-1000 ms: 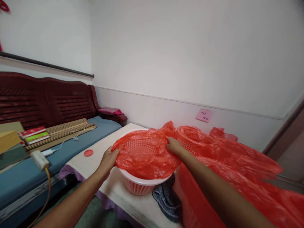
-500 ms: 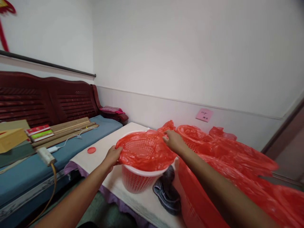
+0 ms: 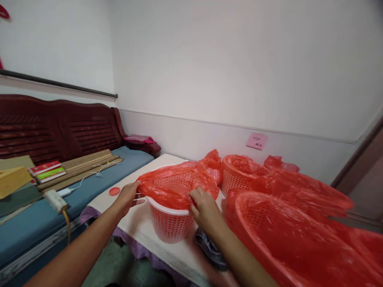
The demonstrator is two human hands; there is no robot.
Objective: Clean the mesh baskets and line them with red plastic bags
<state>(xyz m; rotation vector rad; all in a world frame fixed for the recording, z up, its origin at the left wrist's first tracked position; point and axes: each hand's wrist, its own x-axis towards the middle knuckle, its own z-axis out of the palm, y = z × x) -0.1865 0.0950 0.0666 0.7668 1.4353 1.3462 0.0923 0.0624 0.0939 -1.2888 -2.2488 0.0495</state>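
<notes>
A red plastic bag (image 3: 176, 181) is spread over the mouth of a white perforated basket (image 3: 169, 223) on the table. At the basket's left rim, my left hand (image 3: 128, 197) is closed on the bag's edge, pulling it outward. My right hand (image 3: 205, 209) pinches the bag at the front right rim. Through the thin film the basket's holes show. Partly hidden under my right forearm lies a dark grey cloth item (image 3: 211, 249), right of the basket.
Other baskets lined with red bags, one large (image 3: 287, 239) and one smaller (image 3: 236, 181), stand to the right. A red disc (image 3: 114, 191) lies on the table (image 3: 104, 205). Leftward is a wooden bench with blue cushion (image 3: 133, 159), a power strip (image 3: 56, 200) and boxes. A pink note (image 3: 257, 141) sticks to the wall.
My right hand has moved from the basket's far right side to its front right rim, drawing the bag along. My left hand has shifted slightly left and pulls the bag's edge out.
</notes>
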